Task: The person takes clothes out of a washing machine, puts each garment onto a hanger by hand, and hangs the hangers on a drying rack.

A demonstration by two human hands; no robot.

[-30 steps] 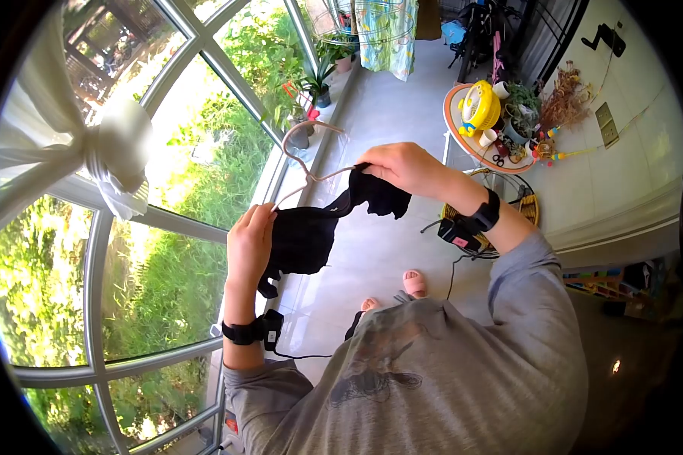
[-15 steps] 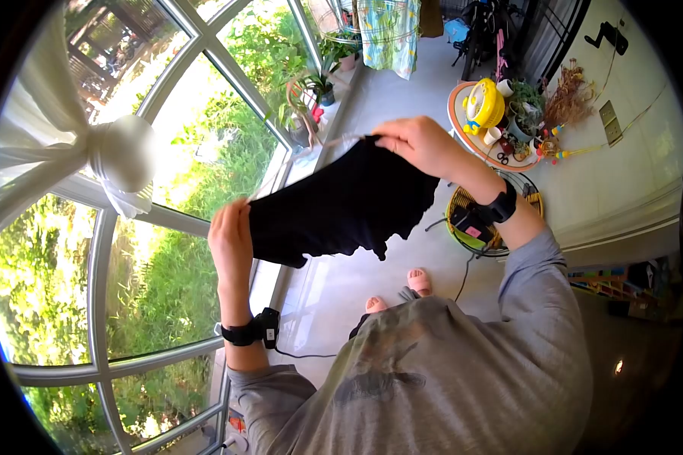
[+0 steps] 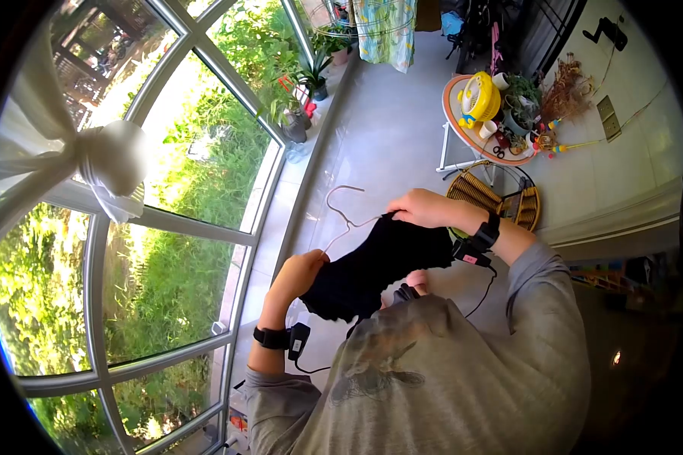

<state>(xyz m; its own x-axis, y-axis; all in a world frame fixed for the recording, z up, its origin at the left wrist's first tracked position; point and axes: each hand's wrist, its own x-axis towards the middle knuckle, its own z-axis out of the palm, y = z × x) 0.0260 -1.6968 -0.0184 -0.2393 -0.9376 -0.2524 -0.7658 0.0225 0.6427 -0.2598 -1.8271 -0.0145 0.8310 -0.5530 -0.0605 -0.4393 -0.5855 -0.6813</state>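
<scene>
A black garment (image 3: 379,265) hangs between my two hands, its upper edge along a thin pinkish hanger (image 3: 347,221) whose hook points away from me. My left hand (image 3: 300,273) is closed on the garment's left corner and the hanger's arm. My right hand (image 3: 423,208) pinches the right corner, with the hanger's other end hidden by cloth and fingers. The garment's lower edge hangs unevenly in front of my shirt.
Tall windows (image 3: 182,220) and a tied white curtain (image 3: 110,159) stand on the left, potted plants (image 3: 315,80) along the sill. At the right are a round table (image 3: 451,98) with a yellow fan (image 3: 479,100) and a wicker chair (image 3: 525,208). Patterned cloth (image 3: 385,34) hangs ahead.
Both hands have come lower and closer to my body with the garment and hanger. The garment, bunched at first, spread out wide and now droops between the hands; the hanger's hook shows clearly again.
</scene>
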